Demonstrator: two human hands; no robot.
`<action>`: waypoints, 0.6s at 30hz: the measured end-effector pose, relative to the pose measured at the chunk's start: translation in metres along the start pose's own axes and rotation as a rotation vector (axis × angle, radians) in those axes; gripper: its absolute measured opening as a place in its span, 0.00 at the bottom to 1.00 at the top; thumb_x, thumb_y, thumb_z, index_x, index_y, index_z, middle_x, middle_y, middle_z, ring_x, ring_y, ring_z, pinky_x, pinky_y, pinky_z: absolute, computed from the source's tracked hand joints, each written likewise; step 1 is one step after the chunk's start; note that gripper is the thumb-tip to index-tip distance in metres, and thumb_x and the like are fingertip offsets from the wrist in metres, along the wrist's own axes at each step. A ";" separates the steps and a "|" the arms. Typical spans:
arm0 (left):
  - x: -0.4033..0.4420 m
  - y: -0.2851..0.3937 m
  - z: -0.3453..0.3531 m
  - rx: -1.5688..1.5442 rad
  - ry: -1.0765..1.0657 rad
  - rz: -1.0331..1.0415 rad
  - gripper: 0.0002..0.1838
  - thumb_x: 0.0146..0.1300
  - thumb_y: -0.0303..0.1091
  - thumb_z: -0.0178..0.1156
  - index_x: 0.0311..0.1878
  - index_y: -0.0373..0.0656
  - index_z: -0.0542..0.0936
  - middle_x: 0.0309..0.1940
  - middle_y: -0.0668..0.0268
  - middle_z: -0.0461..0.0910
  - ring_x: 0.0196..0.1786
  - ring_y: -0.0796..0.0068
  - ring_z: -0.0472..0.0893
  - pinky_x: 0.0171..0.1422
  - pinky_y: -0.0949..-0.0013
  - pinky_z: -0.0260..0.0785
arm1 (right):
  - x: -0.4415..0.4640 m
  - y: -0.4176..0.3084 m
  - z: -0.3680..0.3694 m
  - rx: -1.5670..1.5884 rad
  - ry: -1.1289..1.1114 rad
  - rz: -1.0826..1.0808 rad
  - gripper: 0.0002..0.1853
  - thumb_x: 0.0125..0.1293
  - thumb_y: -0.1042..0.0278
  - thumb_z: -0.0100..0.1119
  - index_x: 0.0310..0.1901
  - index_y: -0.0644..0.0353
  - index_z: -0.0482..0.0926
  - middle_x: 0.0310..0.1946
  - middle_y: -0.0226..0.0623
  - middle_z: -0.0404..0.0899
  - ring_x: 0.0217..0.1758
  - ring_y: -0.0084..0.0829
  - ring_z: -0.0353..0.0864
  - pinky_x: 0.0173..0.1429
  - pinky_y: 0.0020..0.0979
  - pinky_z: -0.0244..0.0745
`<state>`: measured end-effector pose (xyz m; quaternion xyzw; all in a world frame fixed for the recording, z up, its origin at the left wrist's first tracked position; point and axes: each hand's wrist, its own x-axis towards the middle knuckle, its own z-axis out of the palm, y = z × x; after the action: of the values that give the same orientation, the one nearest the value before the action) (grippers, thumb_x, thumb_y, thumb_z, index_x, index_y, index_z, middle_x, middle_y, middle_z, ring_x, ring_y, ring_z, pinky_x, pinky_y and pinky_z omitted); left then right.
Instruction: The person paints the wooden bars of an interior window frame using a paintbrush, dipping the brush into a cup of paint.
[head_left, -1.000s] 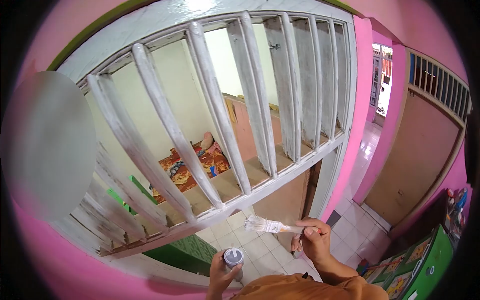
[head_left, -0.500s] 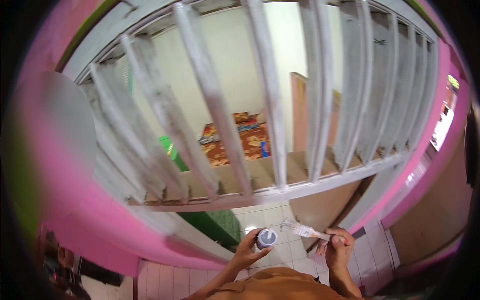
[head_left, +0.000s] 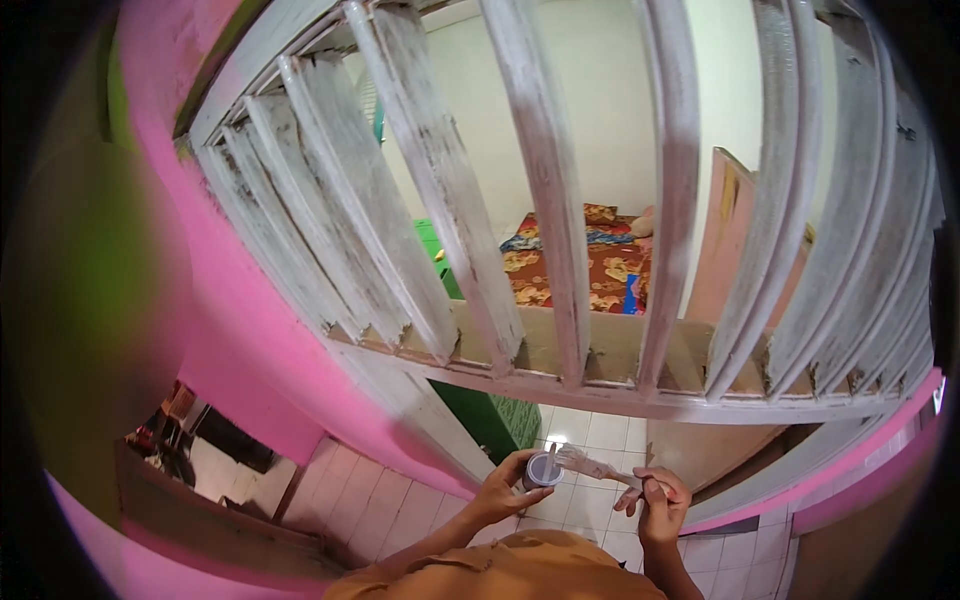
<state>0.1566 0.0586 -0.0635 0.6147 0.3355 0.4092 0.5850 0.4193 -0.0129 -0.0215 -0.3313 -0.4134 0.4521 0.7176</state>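
A small round cup [head_left: 543,472] with grey-white contents is in my left hand [head_left: 508,488], whose fingers wrap around its side. My right hand [head_left: 660,502] grips the handle of a paintbrush [head_left: 595,467] coated in whitish paint. The bristles are at the cup's rim; whether they touch it I cannot tell. Above both hands stands a row of white-painted wooden slats [head_left: 550,160], with brownish and dark patches on several of them. Their lower ends meet a white frame rail [head_left: 620,402].
Behind the slats lies a patterned red-brown bedspread [head_left: 600,270]. A pink wall [head_left: 300,350] curves along the left, and a brown door [head_left: 700,455] is below the rail. A green cabinet [head_left: 490,415] stands beyond the opening. A blurred shape covers the far left.
The view has turned left, so the slats appear further right. The brush has moved closer to the cup, its bristles now at the rim. Both hands keep their holds.
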 end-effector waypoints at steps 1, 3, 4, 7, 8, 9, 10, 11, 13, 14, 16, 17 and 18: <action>-0.002 -0.001 -0.001 0.015 0.025 0.012 0.36 0.62 0.28 0.74 0.70 0.39 0.66 0.61 0.64 0.74 0.66 0.73 0.73 0.72 0.69 0.64 | 0.004 0.002 0.002 -0.011 -0.016 -0.005 0.14 0.76 0.67 0.55 0.48 0.73 0.80 0.24 0.41 0.80 0.23 0.35 0.84 0.24 0.28 0.71; -0.004 0.001 -0.004 0.034 0.064 0.025 0.35 0.62 0.29 0.74 0.69 0.39 0.67 0.61 0.64 0.74 0.66 0.73 0.73 0.72 0.69 0.64 | 0.012 0.005 0.006 -0.017 -0.053 0.001 0.15 0.76 0.66 0.55 0.48 0.73 0.80 0.24 0.41 0.80 0.23 0.35 0.84 0.24 0.28 0.71; -0.006 0.004 -0.005 0.033 0.088 0.025 0.35 0.62 0.29 0.74 0.69 0.39 0.67 0.61 0.64 0.74 0.66 0.73 0.73 0.72 0.69 0.64 | 0.015 0.006 0.008 -0.023 -0.059 0.018 0.15 0.77 0.66 0.55 0.48 0.73 0.80 0.24 0.41 0.80 0.23 0.35 0.84 0.24 0.28 0.71; -0.011 0.010 -0.007 0.068 0.147 0.030 0.36 0.61 0.29 0.74 0.69 0.40 0.67 0.61 0.64 0.74 0.66 0.73 0.73 0.72 0.68 0.63 | 0.023 0.013 0.012 -0.036 -0.094 0.023 0.16 0.77 0.63 0.55 0.47 0.72 0.80 0.23 0.40 0.79 0.22 0.34 0.83 0.23 0.28 0.71; -0.013 0.010 -0.008 0.062 0.165 0.028 0.36 0.61 0.29 0.74 0.69 0.40 0.67 0.61 0.64 0.74 0.66 0.73 0.73 0.72 0.68 0.63 | 0.026 0.016 0.013 -0.044 -0.107 0.001 0.16 0.77 0.61 0.56 0.46 0.70 0.80 0.23 0.39 0.77 0.21 0.33 0.82 0.21 0.28 0.71; -0.015 0.011 -0.009 0.056 0.186 0.024 0.36 0.61 0.29 0.74 0.69 0.40 0.67 0.60 0.64 0.74 0.65 0.73 0.73 0.70 0.69 0.66 | 0.029 0.016 0.016 -0.046 -0.123 0.012 0.16 0.77 0.61 0.56 0.46 0.70 0.80 0.23 0.39 0.77 0.21 0.33 0.82 0.21 0.28 0.71; -0.017 0.010 -0.010 0.049 0.208 0.020 0.36 0.61 0.30 0.74 0.69 0.40 0.67 0.60 0.64 0.74 0.65 0.73 0.73 0.68 0.69 0.68 | 0.031 0.016 0.019 -0.046 -0.120 -0.005 0.16 0.77 0.61 0.56 0.46 0.70 0.80 0.25 0.39 0.77 0.21 0.32 0.81 0.22 0.28 0.72; -0.017 0.004 -0.014 0.118 0.217 0.088 0.37 0.61 0.30 0.75 0.70 0.41 0.67 0.60 0.65 0.75 0.64 0.73 0.74 0.61 0.71 0.73 | 0.034 0.016 0.023 -0.047 -0.117 -0.022 0.15 0.76 0.62 0.57 0.46 0.70 0.80 0.27 0.39 0.76 0.21 0.32 0.81 0.22 0.29 0.73; -0.022 0.010 -0.014 0.117 0.256 0.073 0.37 0.61 0.30 0.75 0.70 0.42 0.67 0.60 0.65 0.75 0.64 0.73 0.74 0.59 0.71 0.74 | 0.037 0.013 0.028 -0.045 -0.153 -0.017 0.15 0.77 0.63 0.57 0.46 0.70 0.80 0.28 0.39 0.76 0.22 0.31 0.81 0.23 0.29 0.73; -0.024 0.014 -0.014 0.123 0.275 0.061 0.37 0.60 0.31 0.75 0.70 0.43 0.67 0.60 0.65 0.75 0.64 0.73 0.74 0.57 0.72 0.76 | 0.039 0.012 0.030 -0.040 -0.172 -0.023 0.14 0.77 0.63 0.56 0.46 0.70 0.80 0.29 0.39 0.76 0.22 0.31 0.81 0.24 0.29 0.74; -0.027 0.017 -0.017 0.103 0.306 0.035 0.37 0.60 0.31 0.76 0.70 0.44 0.67 0.59 0.66 0.75 0.62 0.73 0.75 0.51 0.73 0.78 | 0.041 0.011 0.034 -0.052 -0.219 -0.035 0.12 0.77 0.68 0.54 0.48 0.70 0.80 0.29 0.39 0.77 0.24 0.31 0.82 0.25 0.27 0.73; -0.028 0.014 -0.019 0.133 0.322 0.108 0.37 0.60 0.30 0.76 0.70 0.44 0.68 0.59 0.66 0.75 0.61 0.74 0.75 0.45 0.74 0.78 | 0.041 0.011 0.035 -0.061 -0.251 -0.053 0.10 0.77 0.72 0.53 0.50 0.70 0.80 0.28 0.39 0.78 0.26 0.30 0.84 0.27 0.25 0.73; -0.028 0.018 -0.020 0.165 0.339 0.179 0.37 0.59 0.30 0.76 0.70 0.44 0.68 0.59 0.65 0.75 0.60 0.75 0.76 0.40 0.76 0.79 | 0.043 0.011 0.037 -0.068 -0.264 -0.039 0.10 0.77 0.72 0.53 0.50 0.70 0.80 0.28 0.39 0.78 0.26 0.30 0.84 0.27 0.25 0.73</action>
<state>0.1253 0.0404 -0.0488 0.6102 0.4055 0.5283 0.4291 0.3930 0.0343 -0.0020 -0.2850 -0.5255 0.4634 0.6542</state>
